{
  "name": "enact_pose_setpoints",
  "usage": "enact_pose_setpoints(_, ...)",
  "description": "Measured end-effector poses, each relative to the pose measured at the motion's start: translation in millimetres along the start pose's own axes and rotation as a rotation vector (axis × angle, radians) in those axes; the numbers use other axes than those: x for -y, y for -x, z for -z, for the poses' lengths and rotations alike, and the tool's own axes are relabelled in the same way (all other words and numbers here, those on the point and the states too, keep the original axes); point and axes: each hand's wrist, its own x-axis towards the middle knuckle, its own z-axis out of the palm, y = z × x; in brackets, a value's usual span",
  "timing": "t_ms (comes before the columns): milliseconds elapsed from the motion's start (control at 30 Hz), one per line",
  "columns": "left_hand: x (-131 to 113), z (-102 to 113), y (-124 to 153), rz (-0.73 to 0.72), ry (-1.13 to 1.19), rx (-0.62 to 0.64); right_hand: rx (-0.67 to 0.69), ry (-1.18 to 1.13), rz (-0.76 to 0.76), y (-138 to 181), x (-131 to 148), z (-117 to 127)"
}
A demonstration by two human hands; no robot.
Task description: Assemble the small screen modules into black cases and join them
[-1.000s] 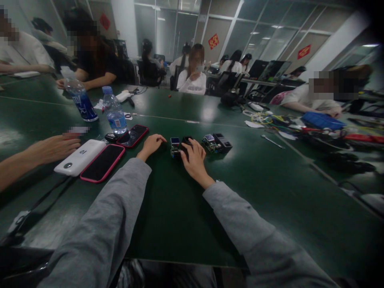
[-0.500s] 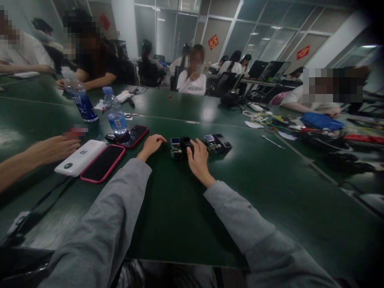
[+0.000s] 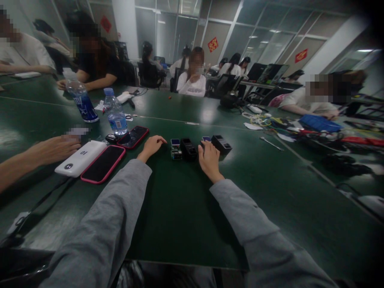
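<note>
On the green table [image 3: 183, 208] my left hand [image 3: 152, 147] rests palm down, its index finger stretched out and apart from the things beside it. Just to its right lies a small circuit board with a screen [image 3: 176, 150], next to a black plastic case [image 3: 189, 149]. My right hand [image 3: 210, 158] has its fingers curled over a second circuit board [image 3: 206, 139]. Only that board's small screen shows past the fingers; the rest is hidden. A second, dark case [image 3: 221, 144] stands close to the right of this hand.
Left of me are a pink-edged phone [image 3: 103, 164], a white power bank [image 3: 80, 158], another phone [image 3: 133, 137] and two bottles [image 3: 117, 116]. Another person's hand [image 3: 57, 149] lies beside the power bank. A wrench [image 3: 271, 143] and tangled cables [image 3: 270, 120] lie to the right.
My right hand has moved right, off the black case and onto the second circuit board, which it now mostly covers. My left hand has stayed in place.
</note>
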Motion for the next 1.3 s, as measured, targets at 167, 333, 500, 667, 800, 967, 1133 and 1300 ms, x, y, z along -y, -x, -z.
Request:
enact_pose_setpoints(167,2.2,-2.2,-1.6,-0.009,-0.004,-0.004,0.003,-0.085,0.031,-4.7,4.9,5.3)
enact_pose_setpoints(333,1.4,-2.3,-1.4,-0.018,-0.004,-0.008,-0.173,0.051,-0.008,-18.5,-28.9,20.8)
enact_pose_setpoints(500,1.0,-2.0,-1.6,0.003,-0.005,0.001,-0.146,0.133,-0.265,-22.0,-88.9,21.3)
enact_pose_setpoints(667,2.4,-2.6,-1.6,0.0,0.006,0.001,0.016,0.071,-0.217,-19.6,-101.4,11.1)
enact_pose_setpoints(800,3.5,-2.4,-1.3,-0.007,0.01,0.012,0.045,0.1,-0.138,-18.5,-91.5,11.2)
enact_pose_setpoints(967,4.1,-1.4,-1.6,0.011,0.005,0.024,-0.022,-0.027,-0.239,-18.9,-95.1,11.3)
enact_pose_setpoints(1133,1.1,-0.3,-1.1,0.01,0.0,0.028,-0.101,-0.126,-0.449,-22.2,-112.5,7.2)
enact_pose_setpoints(1300,-0.9,-0.2,-0.1,-0.01,-0.015,0.007,-0.186,-0.036,-0.434,-23.8,-116.6,4.1)
